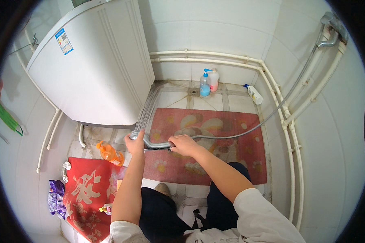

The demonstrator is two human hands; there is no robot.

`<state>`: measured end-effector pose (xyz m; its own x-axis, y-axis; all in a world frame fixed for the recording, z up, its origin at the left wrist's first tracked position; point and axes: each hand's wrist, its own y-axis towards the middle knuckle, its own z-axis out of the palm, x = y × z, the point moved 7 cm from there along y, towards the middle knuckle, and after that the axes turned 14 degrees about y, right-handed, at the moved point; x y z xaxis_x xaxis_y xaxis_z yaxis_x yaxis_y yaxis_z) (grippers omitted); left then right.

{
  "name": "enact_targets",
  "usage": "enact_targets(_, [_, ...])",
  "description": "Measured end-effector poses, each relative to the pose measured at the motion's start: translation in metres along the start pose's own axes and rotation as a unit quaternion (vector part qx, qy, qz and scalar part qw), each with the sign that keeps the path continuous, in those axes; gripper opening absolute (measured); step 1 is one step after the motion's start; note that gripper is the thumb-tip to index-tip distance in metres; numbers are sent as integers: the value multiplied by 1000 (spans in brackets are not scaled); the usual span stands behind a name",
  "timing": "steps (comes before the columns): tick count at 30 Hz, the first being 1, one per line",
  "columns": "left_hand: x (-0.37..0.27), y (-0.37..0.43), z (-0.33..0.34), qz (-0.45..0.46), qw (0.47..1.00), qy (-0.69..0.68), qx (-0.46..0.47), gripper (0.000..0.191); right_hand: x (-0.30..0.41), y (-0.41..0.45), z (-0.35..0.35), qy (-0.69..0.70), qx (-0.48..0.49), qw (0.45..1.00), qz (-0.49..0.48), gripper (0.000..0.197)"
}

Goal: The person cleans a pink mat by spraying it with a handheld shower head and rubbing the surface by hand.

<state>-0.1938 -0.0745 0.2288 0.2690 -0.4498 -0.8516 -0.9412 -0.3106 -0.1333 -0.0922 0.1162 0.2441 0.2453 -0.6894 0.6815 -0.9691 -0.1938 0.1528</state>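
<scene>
A chrome handheld shower head (156,146) is held in both hands in front of me. My left hand (135,145) grips its round head end, and my right hand (182,145) holds the handle near the hose joint. Water sprays from the head towards the floor beside a white washing machine (94,70). The grey metal hose (263,121) runs from the handle over a faded red patterned mat (205,118) and up to a chrome mixer tap (333,22) on the right wall.
Pump bottles, one blue (204,86) and one pink and white (214,80), stand by a floor drain (194,91). A white bottle (255,95) lies rightwards. An orange bottle (111,154), a bright red mat (88,188) and a purple packet (56,197) are at left. White pipes (287,145) line the walls.
</scene>
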Motion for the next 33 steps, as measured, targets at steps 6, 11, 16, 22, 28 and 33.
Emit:
enact_targets(6, [2, 6, 5, 29, 999, 6, -16, 75, -3, 0, -3, 10, 9, 1000, 26, 22])
enact_targets(11, [-11, -14, 10, 5, 1000, -1, 14, 74, -16, -4, -2, 3, 8, 1000, 28, 22])
enact_targets(16, [-7, -5, 8, 10, 1000, 12, 9, 71, -11, -2, -2, 5, 3, 1000, 18, 22])
enact_targets(22, [-5, -2, 11, 17, 1000, 5, 16, 69, -9, -3, -4, -7, -4, 1000, 12, 22])
enact_targets(28, [-2, -7, 18, 7, 996, -34, 77, 62, -1, -7, -5, -11, 81, 994, 72, 30])
enact_targets(33, [-6, -12, 27, 17, 987, -58, 149, 57, -2, -12, 0, 4, 121, 989, 84, 35])
